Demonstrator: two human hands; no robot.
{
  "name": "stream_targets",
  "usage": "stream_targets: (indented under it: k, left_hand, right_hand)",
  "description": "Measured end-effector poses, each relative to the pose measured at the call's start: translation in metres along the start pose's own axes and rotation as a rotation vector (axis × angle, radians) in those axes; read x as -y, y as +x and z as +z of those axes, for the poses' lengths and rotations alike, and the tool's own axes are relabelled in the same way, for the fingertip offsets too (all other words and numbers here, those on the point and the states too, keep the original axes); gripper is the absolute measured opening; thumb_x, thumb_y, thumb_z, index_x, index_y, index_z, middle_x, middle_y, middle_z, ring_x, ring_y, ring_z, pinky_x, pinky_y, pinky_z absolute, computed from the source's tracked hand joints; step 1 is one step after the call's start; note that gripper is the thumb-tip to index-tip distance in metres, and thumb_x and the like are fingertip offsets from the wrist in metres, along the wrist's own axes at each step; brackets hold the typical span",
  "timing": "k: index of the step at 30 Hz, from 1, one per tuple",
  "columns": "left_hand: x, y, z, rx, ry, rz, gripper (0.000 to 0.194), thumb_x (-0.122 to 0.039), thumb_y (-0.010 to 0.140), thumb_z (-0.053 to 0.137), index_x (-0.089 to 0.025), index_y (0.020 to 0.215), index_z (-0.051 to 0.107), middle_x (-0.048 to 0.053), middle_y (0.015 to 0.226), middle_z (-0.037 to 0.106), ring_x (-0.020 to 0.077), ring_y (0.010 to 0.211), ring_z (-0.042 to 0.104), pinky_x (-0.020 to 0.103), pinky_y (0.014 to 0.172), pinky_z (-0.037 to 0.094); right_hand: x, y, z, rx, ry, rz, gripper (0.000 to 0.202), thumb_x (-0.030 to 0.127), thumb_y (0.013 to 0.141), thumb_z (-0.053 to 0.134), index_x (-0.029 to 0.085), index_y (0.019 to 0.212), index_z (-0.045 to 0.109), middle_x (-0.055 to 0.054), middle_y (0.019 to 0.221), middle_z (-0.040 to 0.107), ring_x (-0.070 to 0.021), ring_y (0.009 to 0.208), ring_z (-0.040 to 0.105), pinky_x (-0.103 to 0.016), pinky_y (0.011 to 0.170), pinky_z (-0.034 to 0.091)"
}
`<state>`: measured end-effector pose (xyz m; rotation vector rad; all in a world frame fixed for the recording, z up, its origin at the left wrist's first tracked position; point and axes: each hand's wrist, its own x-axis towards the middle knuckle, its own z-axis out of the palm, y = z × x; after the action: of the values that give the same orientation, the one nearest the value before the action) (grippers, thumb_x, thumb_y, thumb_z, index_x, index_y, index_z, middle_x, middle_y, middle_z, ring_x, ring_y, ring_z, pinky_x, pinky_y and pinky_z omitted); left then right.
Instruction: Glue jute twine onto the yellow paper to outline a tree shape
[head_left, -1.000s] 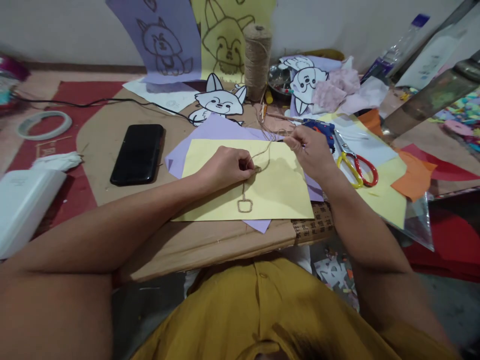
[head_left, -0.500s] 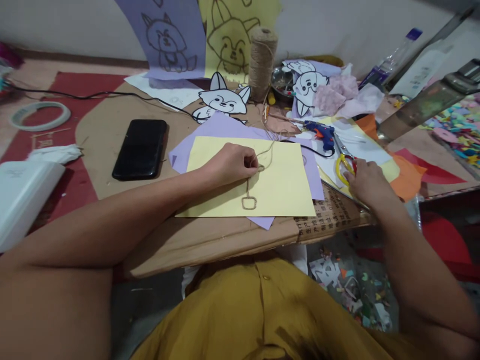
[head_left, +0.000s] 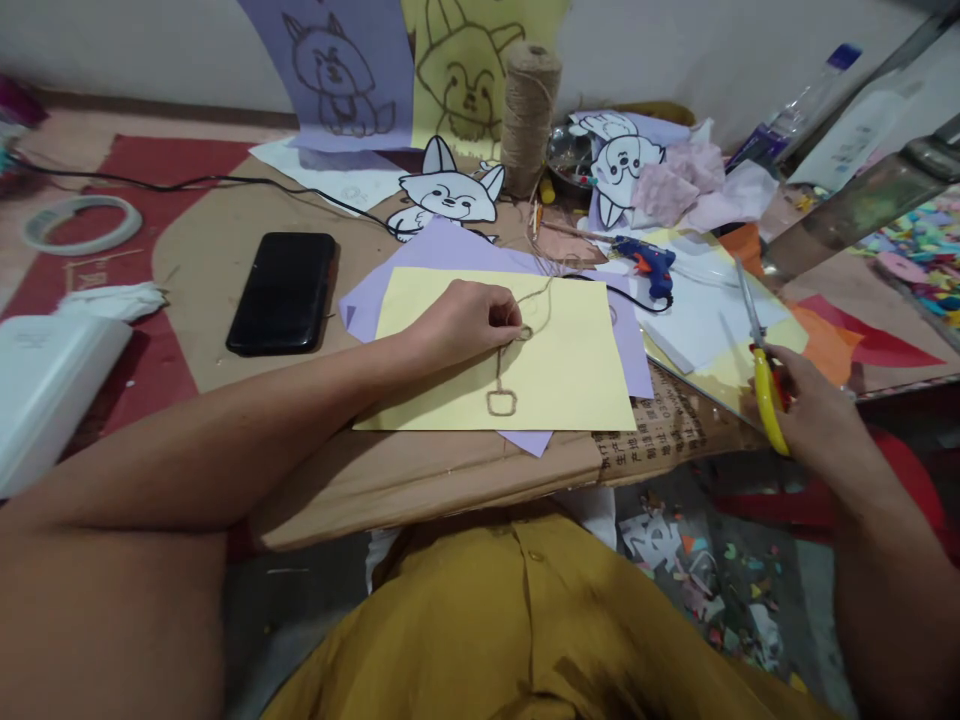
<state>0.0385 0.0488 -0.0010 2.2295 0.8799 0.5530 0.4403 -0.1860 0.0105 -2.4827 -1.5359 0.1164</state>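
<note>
My left hand (head_left: 480, 318) pinches a brown twine (head_left: 534, 292) over the yellow sheet (head_left: 435, 400). On that sheet the twine forms a small loop by my fingertips, a straight line and a rounded square (head_left: 502, 403). The strand runs back toward the twine spool (head_left: 531, 115). Off the right side of the sheet, my right hand (head_left: 814, 405) is closed around the yellow and red handles of the scissors (head_left: 768, 400), their blades pointing up and away. A purple sheet (head_left: 442, 245) lies under the yellow one.
A blue glue gun (head_left: 649, 265) with a black cord lies beyond the sheets. A black phone (head_left: 283, 292) and a tape roll (head_left: 81, 224) are at left. Paper fox cutouts (head_left: 450, 195) lie at the back; a bottle (head_left: 862, 205) leans at right.
My right hand has lifted the scissors off the papers beside the glue gun and moved them right and toward me. My left hand stays at nearly the same place on the twine.
</note>
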Motion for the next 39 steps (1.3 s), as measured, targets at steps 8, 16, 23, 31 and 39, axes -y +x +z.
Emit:
stream_targets:
  k: [8, 16, 23, 31, 39]
  left_hand:
    - [0.002, 0.001, 0.000, -0.010, -0.010, -0.017, 0.003, -0.020, 0.084, 0.080, -0.017, 0.084, 0.080, 0.004, 0.079, 0.079, 0.0159, 0.070, 0.068, 0.028, 0.069, 0.047]
    - [0.005, 0.001, 0.003, -0.045, -0.027, -0.019, 0.002, -0.019, 0.084, 0.078, -0.018, 0.082, 0.079, 0.003, 0.078, 0.078, 0.0153, 0.069, 0.067, 0.028, 0.069, 0.048]
    - [0.006, 0.003, 0.002, -0.062, -0.085, -0.050, 0.005, -0.021, 0.082, 0.079, -0.017, 0.081, 0.079, 0.002, 0.074, 0.075, 0.0142, 0.066, 0.063, 0.028, 0.066, 0.046]
    - [0.009, 0.003, 0.004, -0.065, -0.075, -0.057, 0.005, -0.020, 0.082, 0.080, -0.016, 0.080, 0.079, 0.002, 0.076, 0.076, 0.0148, 0.069, 0.065, 0.029, 0.069, 0.047]
    - [0.010, 0.003, 0.006, -0.062, -0.076, -0.047, 0.005, -0.021, 0.081, 0.081, -0.017, 0.081, 0.080, 0.002, 0.074, 0.076, 0.0145, 0.066, 0.065, 0.029, 0.067, 0.047]
  right_hand:
    - [0.038, -0.019, -0.003, -0.147, -0.009, -0.364, 0.068, 0.022, 0.089, 0.068, 0.044, 0.152, 0.054, -0.015, 0.116, 0.073, -0.0371, 0.103, 0.073, -0.053, 0.092, 0.058]
    - [0.087, -0.013, 0.015, 0.026, -0.090, -0.635, 0.065, 0.024, 0.092, 0.062, 0.021, 0.156, 0.054, -0.017, 0.122, 0.070, -0.0353, 0.105, 0.072, -0.050, 0.087, 0.062]
    - [0.096, -0.005, 0.014, 0.017, -0.202, -0.790, 0.062, 0.022, 0.094, 0.061, 0.018, 0.155, 0.053, -0.017, 0.117, 0.071, -0.0338, 0.100, 0.072, -0.046, 0.082, 0.062]
    - [0.105, -0.001, 0.015, -0.053, -0.282, -0.876, 0.057, 0.021, 0.095, 0.061, 0.013, 0.151, 0.056, -0.019, 0.118, 0.073, -0.0339, 0.098, 0.074, -0.044, 0.080, 0.062]
    - [0.115, 0.001, 0.017, -0.052, -0.283, -0.863, 0.053, 0.021, 0.096, 0.062, 0.013, 0.148, 0.059, -0.019, 0.122, 0.074, -0.0343, 0.101, 0.075, -0.044, 0.080, 0.062]
